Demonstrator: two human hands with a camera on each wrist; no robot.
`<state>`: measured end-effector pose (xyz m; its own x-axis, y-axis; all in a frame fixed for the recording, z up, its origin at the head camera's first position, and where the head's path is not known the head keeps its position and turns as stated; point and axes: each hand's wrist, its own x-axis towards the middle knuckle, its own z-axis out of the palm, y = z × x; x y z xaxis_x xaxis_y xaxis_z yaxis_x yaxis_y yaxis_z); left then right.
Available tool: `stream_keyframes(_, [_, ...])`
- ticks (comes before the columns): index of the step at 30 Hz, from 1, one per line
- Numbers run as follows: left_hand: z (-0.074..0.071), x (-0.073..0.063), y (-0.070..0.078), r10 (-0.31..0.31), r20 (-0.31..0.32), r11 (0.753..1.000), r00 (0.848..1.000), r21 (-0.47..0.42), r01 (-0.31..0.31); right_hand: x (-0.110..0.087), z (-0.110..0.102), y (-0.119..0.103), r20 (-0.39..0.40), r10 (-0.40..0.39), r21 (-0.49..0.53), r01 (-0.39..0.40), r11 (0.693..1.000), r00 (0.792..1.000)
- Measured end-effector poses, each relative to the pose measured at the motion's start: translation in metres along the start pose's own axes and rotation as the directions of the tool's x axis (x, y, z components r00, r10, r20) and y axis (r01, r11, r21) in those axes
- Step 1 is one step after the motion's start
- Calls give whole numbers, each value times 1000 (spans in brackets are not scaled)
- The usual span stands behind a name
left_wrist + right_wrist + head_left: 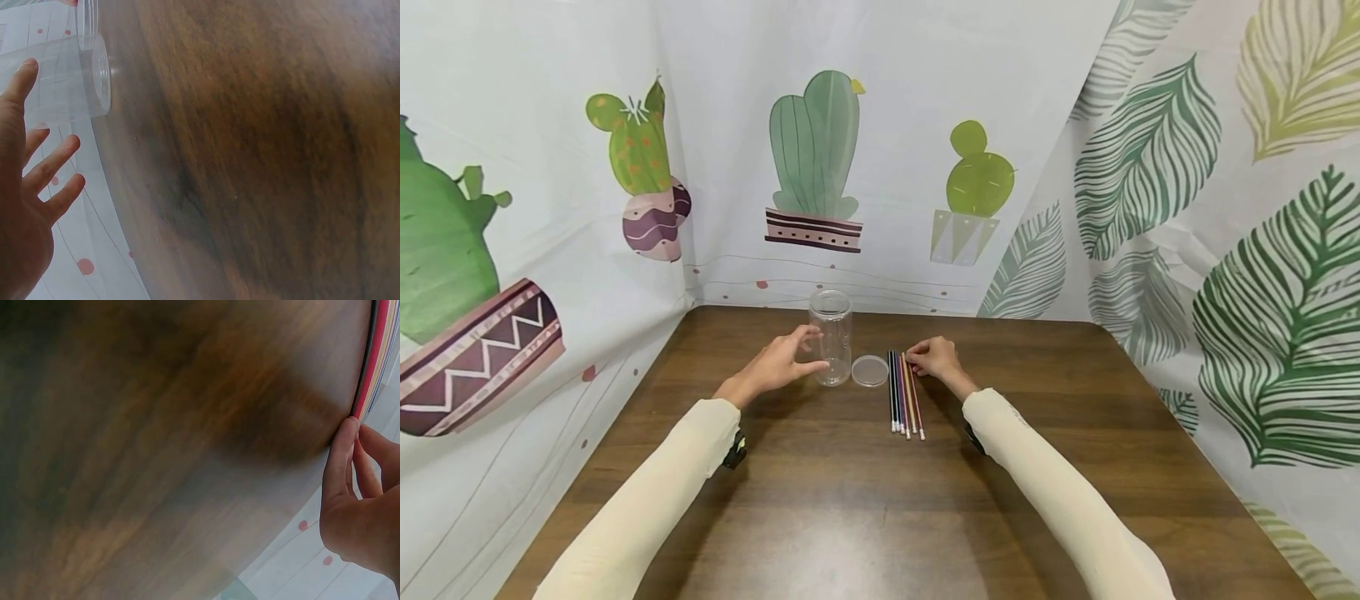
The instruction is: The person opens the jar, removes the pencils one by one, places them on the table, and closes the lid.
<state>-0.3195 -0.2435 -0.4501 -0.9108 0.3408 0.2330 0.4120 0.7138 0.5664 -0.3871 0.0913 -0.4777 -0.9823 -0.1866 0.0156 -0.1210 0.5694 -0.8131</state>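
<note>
A clear jar (835, 337) stands upright towards the far side of the table, its mouth up. My left hand (775, 364) is at the jar's left side. Spread fingers and thumb overlap or border the jar in the left wrist view. A round clear lid (870, 372) lies flat just right of the jar. Beside it several pencils (901, 400) lie in a row, their white eraser ends towards me. At the far end of the rightmost one, a red pencil (373, 362), my right hand (936, 357) pinches with thumb and fingertips.
The brown wooden table (850, 500) ends a short way behind the jar. A white hanging cloth (895, 167) with printed cacti and leaves closes off the back and both sides. Dark straps sit at both wrists, over cream sleeves.
</note>
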Motion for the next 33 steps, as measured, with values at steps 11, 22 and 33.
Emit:
stream_keyframes(11, [2,-1,2,6,14,1000,1000,-7,-6,-6,-6,-6,-22,-104,-191,98,977,994])
stream_keyframes(22, [0,0,0,17,-6,1000,1000,3,-17,-7,8,-25,158,-401,-275,430,860,903])
stream_keyframes(33, [-1,-4,3,-1,7,1000,1000,-14,1,-16,29,-36,327,-411,-419,520,744,851])
